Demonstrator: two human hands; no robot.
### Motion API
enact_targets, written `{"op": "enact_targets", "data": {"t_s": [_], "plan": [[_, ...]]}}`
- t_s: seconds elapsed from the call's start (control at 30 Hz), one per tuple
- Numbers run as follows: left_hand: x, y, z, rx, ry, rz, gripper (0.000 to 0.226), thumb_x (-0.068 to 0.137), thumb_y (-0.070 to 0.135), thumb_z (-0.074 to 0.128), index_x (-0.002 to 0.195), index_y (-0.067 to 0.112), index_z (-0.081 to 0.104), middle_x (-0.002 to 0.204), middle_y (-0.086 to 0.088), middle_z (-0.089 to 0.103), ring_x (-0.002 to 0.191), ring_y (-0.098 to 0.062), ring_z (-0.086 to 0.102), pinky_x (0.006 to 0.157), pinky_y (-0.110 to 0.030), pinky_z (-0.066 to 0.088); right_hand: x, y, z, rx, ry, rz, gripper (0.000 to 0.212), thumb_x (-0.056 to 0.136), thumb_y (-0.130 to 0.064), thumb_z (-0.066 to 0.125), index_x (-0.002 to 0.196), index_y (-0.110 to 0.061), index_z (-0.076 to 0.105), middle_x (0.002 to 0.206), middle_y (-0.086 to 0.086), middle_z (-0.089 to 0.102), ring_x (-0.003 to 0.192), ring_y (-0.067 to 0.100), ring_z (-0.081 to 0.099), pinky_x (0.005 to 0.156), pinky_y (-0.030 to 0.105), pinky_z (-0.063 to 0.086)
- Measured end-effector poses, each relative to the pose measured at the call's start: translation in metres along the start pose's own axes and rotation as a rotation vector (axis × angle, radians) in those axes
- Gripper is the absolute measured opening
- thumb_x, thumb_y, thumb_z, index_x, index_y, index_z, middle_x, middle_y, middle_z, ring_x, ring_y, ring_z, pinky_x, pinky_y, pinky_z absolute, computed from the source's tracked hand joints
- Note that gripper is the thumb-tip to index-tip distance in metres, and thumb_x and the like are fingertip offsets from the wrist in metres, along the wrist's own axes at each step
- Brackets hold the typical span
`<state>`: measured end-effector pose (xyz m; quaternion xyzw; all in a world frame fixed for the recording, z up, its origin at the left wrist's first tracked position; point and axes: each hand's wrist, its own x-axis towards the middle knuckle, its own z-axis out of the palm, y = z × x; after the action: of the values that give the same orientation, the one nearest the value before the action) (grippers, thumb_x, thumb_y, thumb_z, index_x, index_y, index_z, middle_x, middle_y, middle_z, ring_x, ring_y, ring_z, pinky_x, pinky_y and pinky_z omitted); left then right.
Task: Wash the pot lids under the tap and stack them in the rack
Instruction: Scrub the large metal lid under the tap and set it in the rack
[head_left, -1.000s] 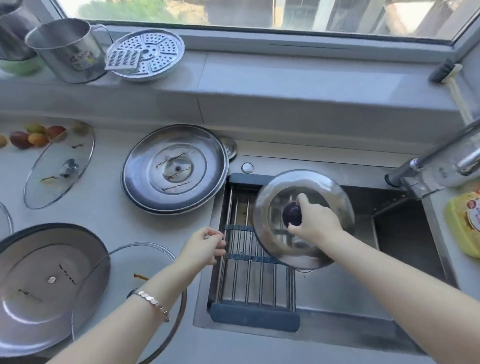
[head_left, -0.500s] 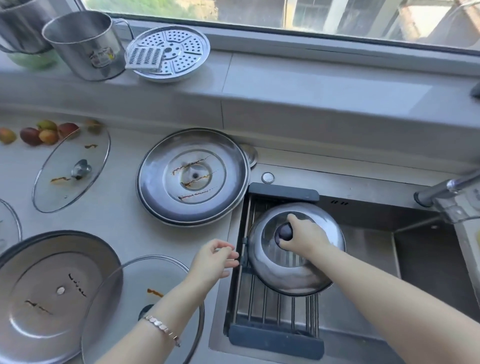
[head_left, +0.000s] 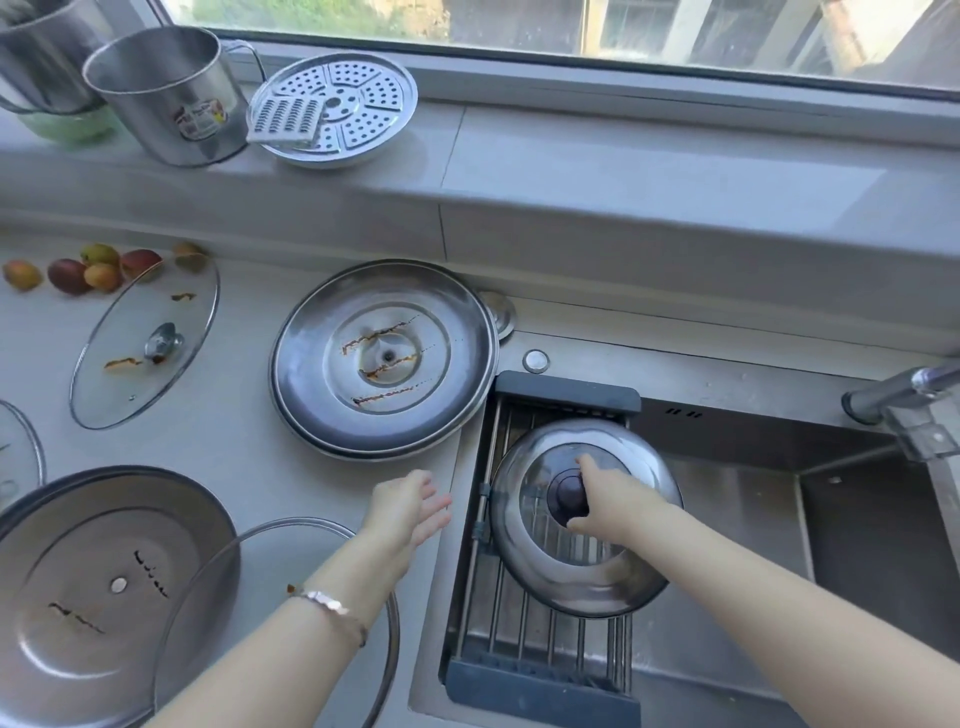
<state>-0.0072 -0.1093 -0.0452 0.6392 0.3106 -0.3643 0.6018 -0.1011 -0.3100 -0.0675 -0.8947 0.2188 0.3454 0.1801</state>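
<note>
- The right hand (head_left: 613, 501) reaches over the sink (head_left: 737, 525) and holds the dark knob (head_left: 563, 496) of the small lid (head_left: 571, 577). The fingers are bent around the knob from above and the thumb comes from below.
- The small lid has a glass middle and a steel rim. It lies with its knob up on the metal bars of the rack (head_left: 540, 691), which sits across the left part of the sink. It is in the far half of the rack, and its right edge goes a little past the bars.
- The left hand (head_left: 413, 506) is open, with the fingers straight and close together. It holds nothing and is over the edge of the counter (head_left: 234, 441), just beside the rack. Whether it touches the counter cannot be told. There is a bracelet (head_left: 324, 605) on its wrist.
- The tap (head_left: 904, 395) comes in from the right, above the other side of the sink.
- On the counter, just left of the rack, lies a large steel lid (head_left: 382, 358) with its inside up and brown marks on it.
- Further left is a glass lid (head_left: 145, 338), also with brown marks.
- Near the person lies a second steel lid (head_left: 104, 587). A second glass lid (head_left: 280, 623) partly covers it and lies under the left forearm.
- Some fruit (head_left: 83, 270) lies at the back of the counter.
- On the window sill stand a steel mug (head_left: 171, 93) and a steamer plate (head_left: 358, 104) with a small grater (head_left: 285, 122) on it.
</note>
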Motion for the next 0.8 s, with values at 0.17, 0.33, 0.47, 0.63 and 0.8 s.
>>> {"op": "enact_targets", "data": {"t_s": [0.17,0.33,0.47,0.63,0.8], "plan": [[0.039,0.031,0.001,-0.501,0.066,-0.102,0.057,0.094,0.020,0.052,0.144,0.009,0.026,0.151,-0.016,0.027,0.134,-0.034,0.036,0.108,-0.043,0.035,-0.017,0.000,-0.037,0.206,0.069,-0.024,0.041,0.089,-0.034,0.049,0.127,-0.020,0.041,0.081,-0.002,0.064,0.061,0.015,0.062,0.062,0.025,0.046],[0.060,0.037,-0.007,-0.758,0.035,-0.065,0.032,0.095,0.011,0.049,0.127,0.010,0.048,0.137,-0.012,0.051,0.123,-0.028,0.052,0.093,-0.044,0.046,-0.033,0.014,-0.036,0.426,0.099,-0.020,0.024,0.089,-0.033,0.052,0.112,-0.027,0.049,0.072,-0.003,0.069,0.059,0.005,0.062,0.060,0.022,0.047],[0.045,0.042,-0.017,-0.719,0.025,0.084,0.018,0.095,0.006,0.048,0.109,0.013,0.057,0.130,-0.009,0.057,0.112,-0.024,0.059,0.095,-0.041,0.047,-0.045,0.030,-0.027,0.521,0.161,0.010,0.014,0.087,-0.030,0.055,0.100,-0.028,0.056,0.073,-0.002,0.071,0.069,0.013,0.067,0.071,0.030,0.055],[0.000,0.036,-0.035,-0.422,-0.093,0.195,0.014,0.096,0.013,0.046,0.098,0.014,0.060,0.114,-0.003,0.065,0.104,-0.018,0.061,0.089,-0.031,0.049,-0.064,0.045,-0.023,0.968,0.298,0.079,0.026,0.090,-0.027,0.056,0.110,-0.010,0.061,0.087,0.002,0.067,0.082,0.017,0.066,0.083,0.036,0.054],[-0.059,0.016,-0.011,-0.219,-0.318,0.157,0.030,0.099,0.025,0.037,0.104,0.012,0.063,0.091,-0.002,0.075,0.083,-0.015,0.070,0.084,-0.033,0.053,-0.082,0.067,-0.030,1.536,0.183,0.117,0.048,0.094,-0.043,0.044,0.132,-0.013,0.038,0.111,0.019,0.058,0.099,0.028,0.063,0.085,0.036,0.052]]}}
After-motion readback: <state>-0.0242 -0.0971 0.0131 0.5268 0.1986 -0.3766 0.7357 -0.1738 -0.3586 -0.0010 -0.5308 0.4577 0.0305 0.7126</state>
